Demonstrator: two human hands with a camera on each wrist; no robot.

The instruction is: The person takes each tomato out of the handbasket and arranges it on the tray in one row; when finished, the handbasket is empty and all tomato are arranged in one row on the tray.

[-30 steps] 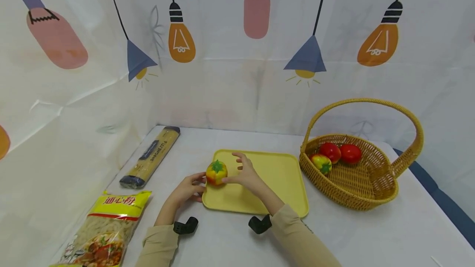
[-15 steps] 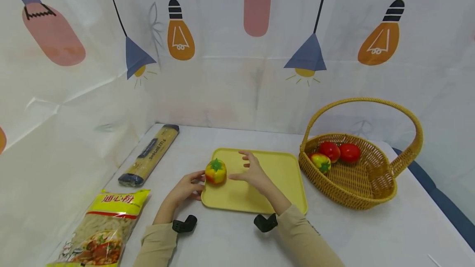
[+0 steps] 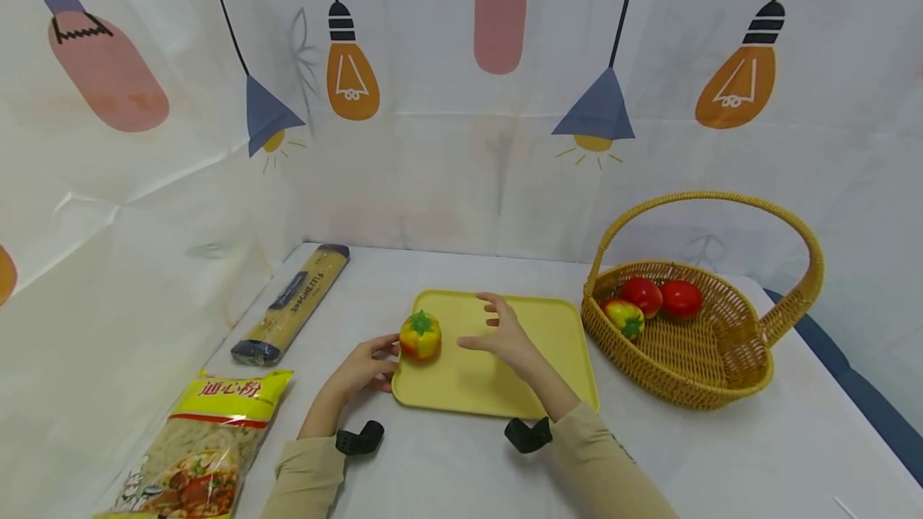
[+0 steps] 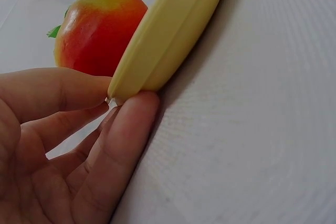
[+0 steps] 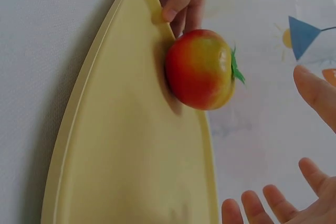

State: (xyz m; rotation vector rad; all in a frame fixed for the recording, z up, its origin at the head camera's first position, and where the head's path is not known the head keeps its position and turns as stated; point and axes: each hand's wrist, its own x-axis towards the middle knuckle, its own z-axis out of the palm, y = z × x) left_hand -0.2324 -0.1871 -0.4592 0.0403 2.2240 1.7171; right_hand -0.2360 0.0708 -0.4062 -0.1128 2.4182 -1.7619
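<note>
Pepper (image 3: 421, 336) sits at the tray's (image 3: 548, 351) left edge

At far left, the spaghetti pack (image 3: 296, 303) lies beyond the pasta bag (image 3: 198, 455). Next, the left hand (image 3: 360, 371) pinches the tray's rim beside the pepper. The right hand (image 3: 508, 339) is empty, fingers spread above the tray, apart from the pepper. The step in hand appears to be setting the pepper on the tray; the next move likely calls for the left hand to loosen without tipping the rim. The basket (image 3: 667, 381) stands close at the tray's far-right corner, leaving little sideways room; the tabletop (image 3: 433, 471) offers more toward the person.
</note>
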